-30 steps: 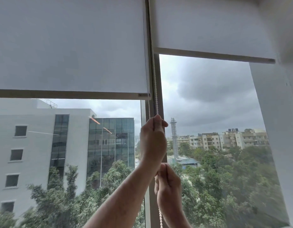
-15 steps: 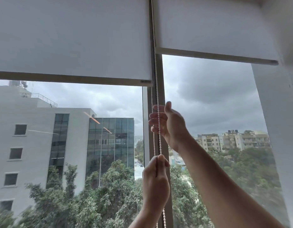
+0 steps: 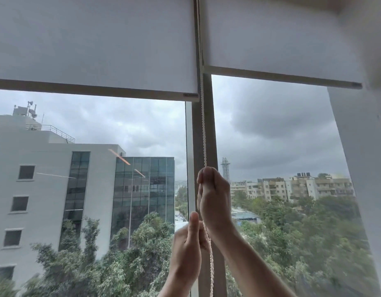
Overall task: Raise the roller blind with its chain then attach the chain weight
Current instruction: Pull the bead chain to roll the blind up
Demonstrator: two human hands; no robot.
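White beaded chain: the thin plastic bead chain (image 3: 203,133) hangs down the grey window mullion (image 3: 207,125), between the two blinds, and passes through both your hands.
Blind: the pale grey fabric roller blind (image 3: 93,43) on the left is partly raised; its bottom bar (image 3: 89,91) sits lower than that of the neighbouring blind on the right (image 3: 277,35), so there is travel left.
Right hand: your right hand (image 3: 213,200) is the upper one, fingers (image 3: 206,174) closed and pinching the chain.
Left hand: your left hand (image 3: 188,247) is just below it, touching it, thumb up; it looks curled loosely on the chain, though I cannot tell how firmly.
Pulling well: draw straight down along the mullion, not out into the room, so the beads stay seated in the clutch above.
Hand-over-hand: release one hand only once the other is clamped.
Strand: keep to one side of the loop.
Pace: steady, short strokes; watch that the bottom bar rises level.
Chain weight: not in view, so expect to look lower.
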